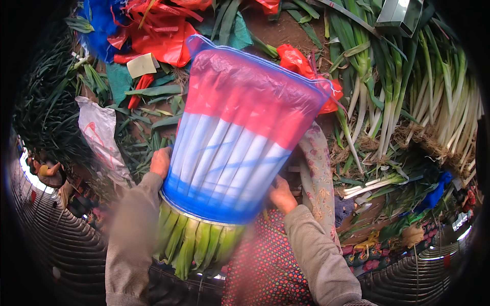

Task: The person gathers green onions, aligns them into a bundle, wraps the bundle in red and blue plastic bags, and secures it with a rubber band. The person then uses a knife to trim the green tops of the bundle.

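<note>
Between my hands a blue mesh bag (229, 164) with a red plastic layer in its upper part is filled with a row of white-stalked leeks or large green onions. Their trimmed green tops (191, 241) stick out at the end nearest my body. My left hand (160, 162) grips the bag's left side, its fingers partly hidden behind it. My right hand (282, 194) is at the lower right side of the bag; its fingertips are hidden behind the mesh.
Untrimmed onions with roots (440, 114) lie at the right, below a metal box (400, 15). Dark green leaves (49, 103) are heaped at the left. Red plastic bags (164, 34), a white sack (101, 134) and leaf scraps cover parts of the ground. Another person (48, 172) appears far left.
</note>
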A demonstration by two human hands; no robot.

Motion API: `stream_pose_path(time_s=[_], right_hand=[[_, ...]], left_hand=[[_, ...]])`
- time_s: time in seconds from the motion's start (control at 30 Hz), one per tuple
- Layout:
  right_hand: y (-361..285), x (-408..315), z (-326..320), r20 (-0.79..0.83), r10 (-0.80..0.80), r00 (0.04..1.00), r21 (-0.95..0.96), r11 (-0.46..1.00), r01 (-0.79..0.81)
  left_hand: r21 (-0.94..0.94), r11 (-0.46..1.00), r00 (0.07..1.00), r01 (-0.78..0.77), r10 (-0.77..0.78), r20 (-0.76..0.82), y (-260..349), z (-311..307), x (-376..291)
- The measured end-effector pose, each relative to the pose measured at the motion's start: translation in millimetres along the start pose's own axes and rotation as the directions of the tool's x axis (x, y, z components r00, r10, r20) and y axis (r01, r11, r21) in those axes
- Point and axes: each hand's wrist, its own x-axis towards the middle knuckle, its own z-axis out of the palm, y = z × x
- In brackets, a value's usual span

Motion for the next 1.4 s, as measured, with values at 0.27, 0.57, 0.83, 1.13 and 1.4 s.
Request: stream_pose_path(time_s=[0.27, 0.57, 0.83, 1.13, 1.4], right_hand=[[12, -22, 4, -0.015, 0.019, 1.0, -0.148, 0.989, -0.021], [-14, -9, -15, -0.085, -0.099, 0.991, -0.661, 0.75, 0.019], [-150, -31, -24, 0.021, -0.376, 0.926, -0.391, 0.849, 0.354], [-178, -18, -9, 0.048, -0.062, 0.997, -0.204, 0.976, 0.07], [-173, 6, -17, 0.067, -0.186, 0.98, -0.562, 0.804, 0.191]], left_hand=[[0.011, 0.998, 0.997, -0.062, 0.062, -0.047, -12, 15, -3], [0.06, 0.998, 0.919, -0.023, 0.045, -0.391, 30, -18, -32], [-0.093, 0.906, 0.824, -0.412, 0.327, -0.462, 89, -1, -183], [0.022, 0.932, 0.869, -0.361, 0.345, -0.356, 87, 46, -206], [0.022, 0.949, 0.864, -0.316, 0.297, -0.407, 93, 49, -213]])
